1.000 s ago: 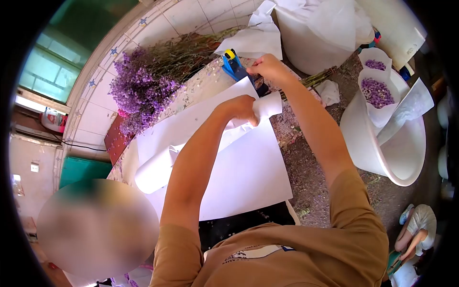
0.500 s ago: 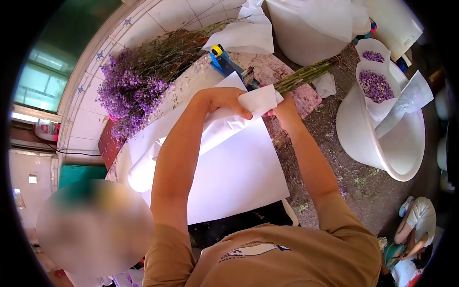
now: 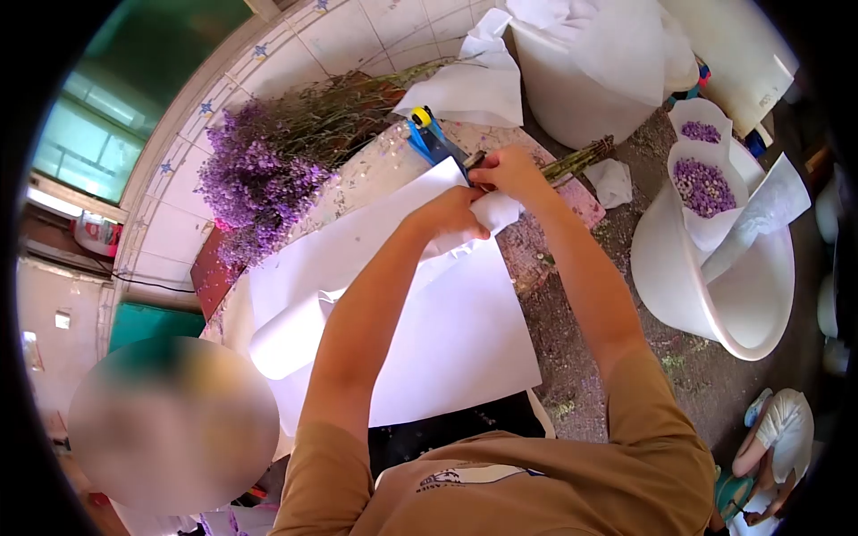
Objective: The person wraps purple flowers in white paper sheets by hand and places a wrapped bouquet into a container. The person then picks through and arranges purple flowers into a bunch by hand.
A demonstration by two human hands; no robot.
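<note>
White paper rolled around a bundle point(image 3: 290, 339) lies slantwise over flat white sheets point(image 3: 465, 344) on the table. Green stems point(image 3: 581, 161) stick out of its upper right end. My left hand point(image 3: 451, 217) is wrapped over the roll near that end. Just beyond it, my right hand point(image 3: 509, 174) pinches at the roll's end beside the blue tape dispenser point(image 3: 433, 138); what its fingertips hold is too small to make out. A loose heap of purple flowers point(image 3: 259, 179) rests at the table's far left, its stems pointing right.
Crumpled white paper point(image 3: 474, 85) lies at the back edge. On the right stands a white tub point(image 3: 670, 268) with paper-wrapped purple flowers point(image 3: 706, 188). A large white bin point(image 3: 581, 80) is behind. Another person point(image 3: 782, 438) crouches at lower right; a blurred round shape fills lower left.
My right hand has moved from under the roll's end up to beside the tape dispenser. My left hand has shifted slightly right and down along the roll.
</note>
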